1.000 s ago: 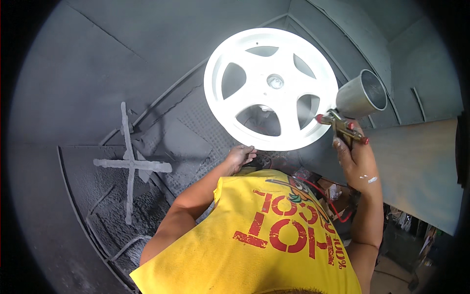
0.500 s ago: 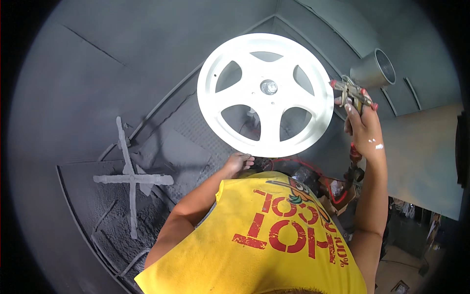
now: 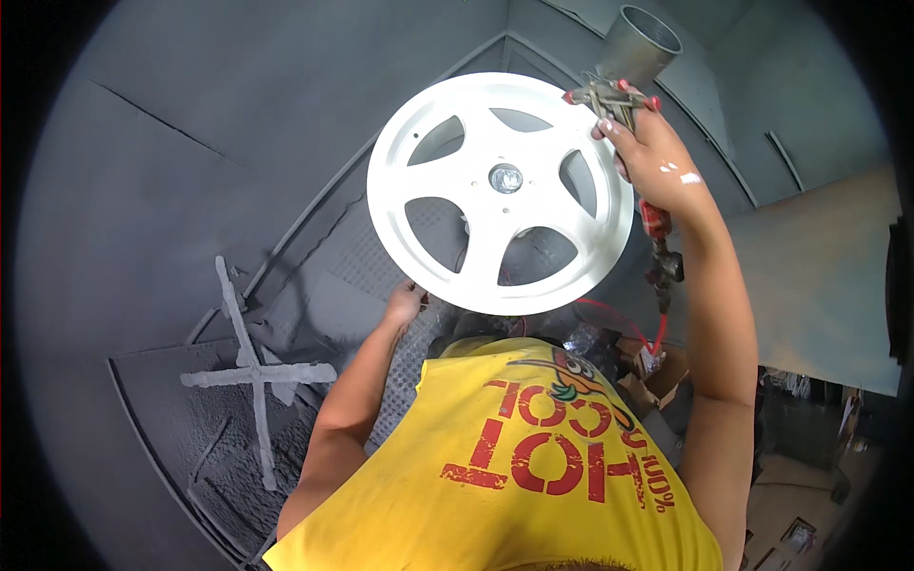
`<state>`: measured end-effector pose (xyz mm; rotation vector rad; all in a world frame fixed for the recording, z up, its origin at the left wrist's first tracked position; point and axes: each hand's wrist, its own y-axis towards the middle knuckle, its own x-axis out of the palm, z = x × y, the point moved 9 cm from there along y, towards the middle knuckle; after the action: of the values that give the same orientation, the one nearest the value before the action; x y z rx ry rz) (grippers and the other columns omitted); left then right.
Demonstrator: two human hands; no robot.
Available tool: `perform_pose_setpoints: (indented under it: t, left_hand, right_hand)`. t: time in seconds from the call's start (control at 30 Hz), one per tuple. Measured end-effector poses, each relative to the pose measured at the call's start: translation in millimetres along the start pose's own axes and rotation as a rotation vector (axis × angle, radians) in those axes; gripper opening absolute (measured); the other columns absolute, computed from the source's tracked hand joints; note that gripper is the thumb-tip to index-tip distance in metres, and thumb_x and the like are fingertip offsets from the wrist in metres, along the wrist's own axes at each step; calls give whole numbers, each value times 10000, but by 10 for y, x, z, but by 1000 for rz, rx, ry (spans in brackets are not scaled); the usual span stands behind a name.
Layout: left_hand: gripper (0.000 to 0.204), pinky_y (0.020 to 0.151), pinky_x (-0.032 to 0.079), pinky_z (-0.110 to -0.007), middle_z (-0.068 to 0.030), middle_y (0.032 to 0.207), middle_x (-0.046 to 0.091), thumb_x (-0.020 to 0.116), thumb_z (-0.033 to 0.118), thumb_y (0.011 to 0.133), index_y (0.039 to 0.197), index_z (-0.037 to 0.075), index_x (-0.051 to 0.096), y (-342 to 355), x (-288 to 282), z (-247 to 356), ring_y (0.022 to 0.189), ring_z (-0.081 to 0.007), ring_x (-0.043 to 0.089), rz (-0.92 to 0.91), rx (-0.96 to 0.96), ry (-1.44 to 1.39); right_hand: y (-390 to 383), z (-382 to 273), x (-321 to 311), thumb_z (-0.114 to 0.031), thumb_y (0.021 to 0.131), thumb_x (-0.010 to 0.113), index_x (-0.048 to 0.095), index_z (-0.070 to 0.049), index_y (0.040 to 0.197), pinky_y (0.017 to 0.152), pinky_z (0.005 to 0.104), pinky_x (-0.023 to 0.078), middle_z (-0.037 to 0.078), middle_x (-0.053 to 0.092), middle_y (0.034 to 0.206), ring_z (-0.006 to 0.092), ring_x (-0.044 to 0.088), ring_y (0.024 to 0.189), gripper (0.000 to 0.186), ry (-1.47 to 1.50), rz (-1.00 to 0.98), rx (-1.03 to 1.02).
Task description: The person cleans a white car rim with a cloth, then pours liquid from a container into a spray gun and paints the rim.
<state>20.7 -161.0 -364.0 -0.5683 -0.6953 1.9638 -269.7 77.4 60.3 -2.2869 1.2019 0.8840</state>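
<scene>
A white five-spoke wheel (image 3: 447, 177) faces up in front of me, with a shiny round piece in its centre. My right hand (image 3: 662, 162), spotted with white, grips a spray gun (image 3: 611, 101) by its handle. The gun's grey metal cup (image 3: 640, 49) stands above it, and its red-tipped nozzle points left over the wheel's upper right rim. My left hand (image 3: 405, 305) is closed at the wheel's lower left edge; its fingertips are partly hidden there. What holds the wheel up is mostly hidden beneath it.
Below the gun hang a red fitting (image 3: 655, 219) and a red hose (image 3: 661, 333). A grey-coated cross-shaped frame (image 3: 253, 374) stands at left. An open cardboard box (image 3: 664, 383) sits by my right arm. Grey walls (image 3: 181, 190) surround the far and left sides.
My right hand has carried the spray gun up and left, over the rim. The wheel has turned slightly clockwise, and my left hand has moved left along its lower edge.
</scene>
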Motion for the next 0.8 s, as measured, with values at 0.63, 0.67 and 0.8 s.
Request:
perform_pose_setpoints:
  t: [0.63, 0.67, 0.8]
  left_hand:
    - [147, 557, 432, -253, 6, 705, 592, 603, 174, 970, 927, 40, 645, -311, 256, 9, 610, -94, 531, 68, 129, -25]
    - [155, 556, 430, -252, 5, 706, 596, 617, 180, 964, 914, 36, 648, -327, 345, -73, 604, -94, 529, 29, 103, -71]
    - [194, 563, 433, -248, 0, 724, 620, 669, 206, 941, 881, 22, 676, -376, 714, -315, 609, -90, 535, -135, 7, -170]
  right_hand:
    - [371, 97, 126, -189, 971, 543, 558, 79, 1042, 772, 446, 507, 260, 671, 961, 406, 658, 831, 278, -337, 134, -119]
    - [382, 108, 180, -203, 971, 554, 562, 72, 1040, 731, 421, 507, 229, 675, 945, 350, 652, 778, 283, -218, 53, -47]
    - [275, -286, 406, -250, 970, 583, 587, 45, 1005, 596, 336, 493, 110, 675, 892, 157, 595, 627, 297, 157, -199, 53]
